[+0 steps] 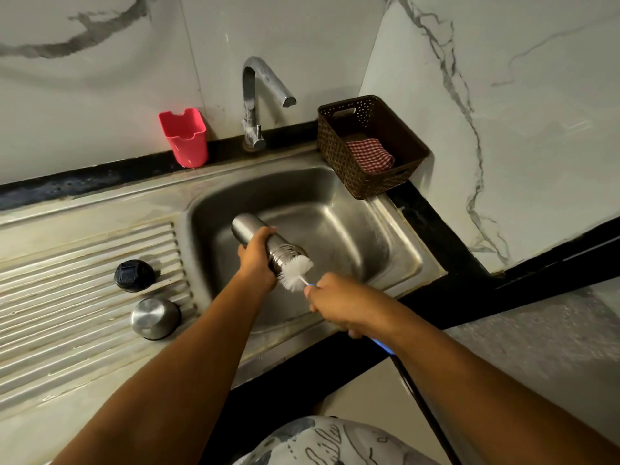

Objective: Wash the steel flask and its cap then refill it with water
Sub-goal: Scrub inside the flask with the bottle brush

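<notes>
Head view: cylindrical steel flask (pixel 250 229) held tilted over stainless sink basin (pixel 385 236), prob. so drips fall in; left hand (pixel 256 263) fingers curl round its neck; right hand (pixel 339 303) fingers grip white-bristled, blue-handled bottle brush (pixel 297 270), bristles at flask mouth; black round stopper (pixel 134 275) & domed steel cap (pixel 155 317) left of sink, parked for washing.

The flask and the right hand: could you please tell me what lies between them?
In the head view, the white bristle head of the brush lies between the flask and the right hand, at the flask's mouth.
</notes>
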